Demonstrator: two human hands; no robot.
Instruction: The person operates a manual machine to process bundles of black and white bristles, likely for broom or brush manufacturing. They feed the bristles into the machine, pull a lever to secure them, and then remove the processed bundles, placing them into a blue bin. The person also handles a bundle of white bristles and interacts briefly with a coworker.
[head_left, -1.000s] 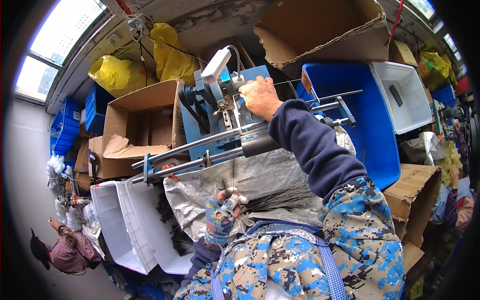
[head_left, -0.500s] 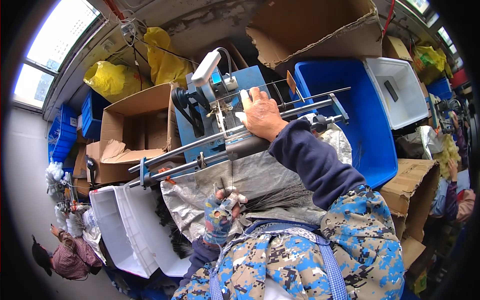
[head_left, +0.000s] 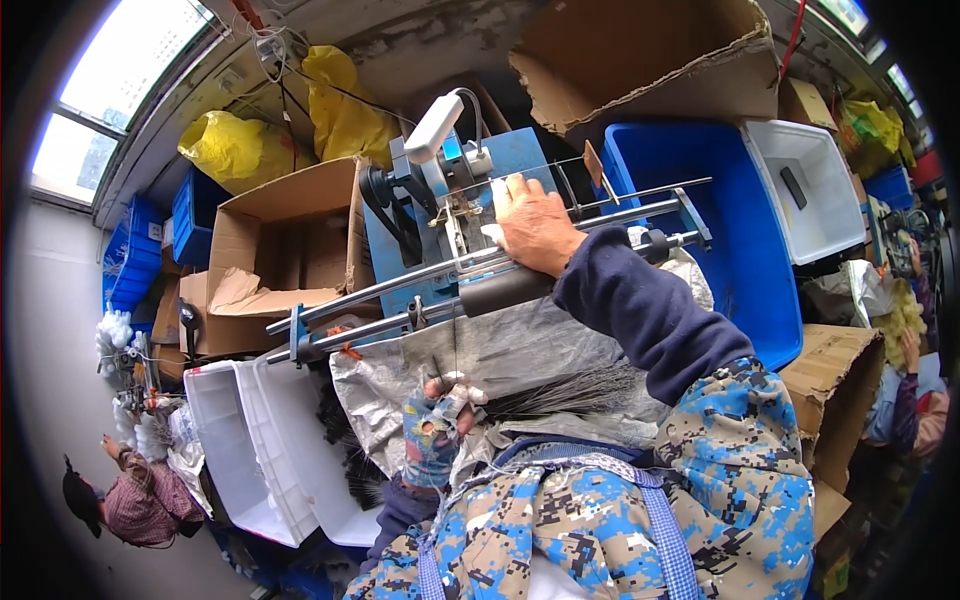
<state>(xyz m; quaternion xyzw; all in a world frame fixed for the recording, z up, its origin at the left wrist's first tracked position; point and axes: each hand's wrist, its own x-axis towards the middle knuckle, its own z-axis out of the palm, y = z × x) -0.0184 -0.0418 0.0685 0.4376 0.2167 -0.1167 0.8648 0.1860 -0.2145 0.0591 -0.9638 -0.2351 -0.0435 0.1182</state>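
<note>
My right hand (head_left: 538,225), with white coverings on the thumb and index finger, lies over the middle of a blue bench machine (head_left: 510,150). Its fingers are stretched out and the thumb is apart from them. Just in front of the hand run the machine's two metal rails (head_left: 380,290) and a dark grey roller-like cylinder (head_left: 505,290). Lower down, my left hand (head_left: 445,410), in a torn patterned covering with taped fingers, is closed on a thin dark wire (head_left: 455,345) that points up toward the machine. Beside it a bundle of thin dark wires (head_left: 570,392) lies on a silvery sheet (head_left: 510,345).
A large blue bin (head_left: 765,300) and a white tub (head_left: 830,220) stand to the right. On the left are an open cardboard box (head_left: 290,205) and white crates (head_left: 225,440). A thin rod (head_left: 650,190) sticks out rightward. Other people work at both sides.
The whole view has shifted slightly, so the scene sits a little farther right. Both hands keep nearly the same places and poses.
</note>
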